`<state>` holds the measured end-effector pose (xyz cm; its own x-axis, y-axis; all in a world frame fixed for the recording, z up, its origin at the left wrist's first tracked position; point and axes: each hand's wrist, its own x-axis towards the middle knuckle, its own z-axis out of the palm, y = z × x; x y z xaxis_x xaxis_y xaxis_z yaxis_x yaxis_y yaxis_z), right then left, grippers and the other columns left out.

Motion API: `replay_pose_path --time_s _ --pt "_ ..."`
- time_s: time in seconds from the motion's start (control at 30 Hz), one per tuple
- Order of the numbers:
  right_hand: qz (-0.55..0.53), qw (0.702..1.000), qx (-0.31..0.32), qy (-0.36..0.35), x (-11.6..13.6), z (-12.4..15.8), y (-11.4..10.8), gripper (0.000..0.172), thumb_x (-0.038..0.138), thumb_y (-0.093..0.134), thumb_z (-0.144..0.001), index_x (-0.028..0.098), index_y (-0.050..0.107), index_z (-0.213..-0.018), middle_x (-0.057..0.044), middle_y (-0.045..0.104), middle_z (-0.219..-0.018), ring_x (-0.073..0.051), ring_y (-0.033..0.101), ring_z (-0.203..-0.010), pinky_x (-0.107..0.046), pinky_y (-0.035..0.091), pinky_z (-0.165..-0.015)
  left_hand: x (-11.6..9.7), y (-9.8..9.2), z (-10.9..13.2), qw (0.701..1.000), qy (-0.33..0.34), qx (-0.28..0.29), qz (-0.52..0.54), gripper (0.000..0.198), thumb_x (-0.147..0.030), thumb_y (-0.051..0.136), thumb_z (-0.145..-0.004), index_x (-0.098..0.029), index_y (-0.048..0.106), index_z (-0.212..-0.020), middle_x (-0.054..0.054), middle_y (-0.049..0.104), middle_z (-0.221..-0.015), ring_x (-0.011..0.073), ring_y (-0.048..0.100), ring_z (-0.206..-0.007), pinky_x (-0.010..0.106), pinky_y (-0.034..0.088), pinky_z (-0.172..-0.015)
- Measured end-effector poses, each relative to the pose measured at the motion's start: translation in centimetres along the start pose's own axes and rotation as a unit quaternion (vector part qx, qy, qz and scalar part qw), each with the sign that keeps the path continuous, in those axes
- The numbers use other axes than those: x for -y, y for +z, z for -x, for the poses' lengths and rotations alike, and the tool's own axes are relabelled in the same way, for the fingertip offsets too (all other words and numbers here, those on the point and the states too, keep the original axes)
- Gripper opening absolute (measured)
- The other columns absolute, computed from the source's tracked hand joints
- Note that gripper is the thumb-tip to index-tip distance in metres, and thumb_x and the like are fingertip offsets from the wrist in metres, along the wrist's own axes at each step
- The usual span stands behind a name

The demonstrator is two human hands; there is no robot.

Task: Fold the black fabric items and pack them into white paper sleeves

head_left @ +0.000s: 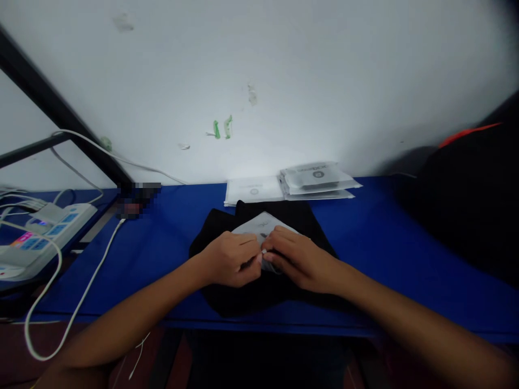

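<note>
My left hand [233, 259] and my right hand [300, 258] meet at the middle of the table's front. Both are closed, fingertips pinching the near edge of a whitish, frosted plastic bag [264, 220] with faint dark print. Much of the bag is hidden behind my fingers, and its contents cannot be made out. Under the bag and my hands lies a folded black cloth [221, 302], perhaps a garment. Just beyond the cloth, a flat white printed bag [253, 190] rests beside a small stack of similar printed bags [320, 177].
The blue table [385, 292] meets a white wall [304, 81]. On the left are a power strip [60, 227] with plugged-in cables, a white cable [91, 286] looping over the edge, and a dark frame [81, 124]. A large black shape [466, 200] with an orange strip stands at right.
</note>
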<state>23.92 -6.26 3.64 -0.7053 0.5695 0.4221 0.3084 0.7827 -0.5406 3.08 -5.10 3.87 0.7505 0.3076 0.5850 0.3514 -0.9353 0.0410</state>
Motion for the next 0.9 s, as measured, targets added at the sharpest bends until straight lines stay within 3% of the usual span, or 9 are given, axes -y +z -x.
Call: replay_pose_path --time_s 0.17,0.3,0.4,0.67,0.9 --pt "0.01 1.0 -0.013 -0.021 0.1 0.0 0.1 0.015 0.022 0.041 -0.1 0.017 0.055 -0.098 -0.004 0.054 -0.081 -0.016 0.048 -0.077 -0.029 0.042 -0.068 -0.4 -1.5 -0.6 0.995 -0.058 0.074 0.01 0.021 -0.022 0.04 -0.088 -0.018 0.048 -0.069 -0.001 0.051 -0.061 0.0108 0.047 -0.052 0.024 0.035 -0.048" --pt "0.02 0.999 -0.025 -0.027 0.0 0.0 0.3 0.017 0.021 0.041 -0.1 0.016 0.056 -0.095 -0.003 0.052 -0.079 -0.016 0.046 -0.075 -0.029 0.042 -0.068 -0.5 -1.7 -0.6 0.994 -0.051 0.097 -0.015 0.024 -0.02 0.039 -0.092 -0.017 0.05 -0.071 -0.002 0.053 -0.061 0.0108 0.046 -0.05 0.024 0.032 -0.045" --pt "0.008 0.999 -0.026 -0.036 0.0 0.0 0.2 0.017 0.021 0.041 -0.1 0.016 0.055 -0.092 -0.002 0.051 -0.077 -0.015 0.045 -0.073 -0.029 0.041 -0.066 -0.4 -1.2 -0.4 0.997 -0.024 0.067 -0.006 0.029 -0.018 0.037 -0.093 -0.017 0.048 -0.067 -0.002 0.051 -0.059 0.01 0.044 -0.049 0.024 0.03 -0.044" --pt "-0.045 0.996 0.004 -0.078 -0.2 -0.1 -0.2 0.016 0.021 0.041 -0.1 0.018 0.053 -0.09 0.0 0.046 -0.073 -0.014 0.044 -0.072 -0.028 0.039 -0.065 -0.9 0.8 0.0 0.997 0.029 -0.076 -0.008 0.033 -0.013 0.037 -0.087 -0.02 0.037 -0.055 -0.004 0.04 -0.05 0.0097 0.036 -0.046 0.025 0.029 -0.044" --pt "-0.071 0.991 0.034 -0.111 -1.5 -0.1 0.3 0.015 0.017 0.039 -0.098 0.018 0.053 -0.092 -0.001 0.049 -0.074 -0.016 0.044 -0.074 -0.031 0.041 -0.07 -0.9 1.7 0.5 0.995 0.037 -0.094 -0.017 0.032 -0.013 0.041 -0.086 -0.02 0.039 -0.055 -0.005 0.039 -0.05 0.0103 0.034 -0.046 0.024 0.03 -0.045"
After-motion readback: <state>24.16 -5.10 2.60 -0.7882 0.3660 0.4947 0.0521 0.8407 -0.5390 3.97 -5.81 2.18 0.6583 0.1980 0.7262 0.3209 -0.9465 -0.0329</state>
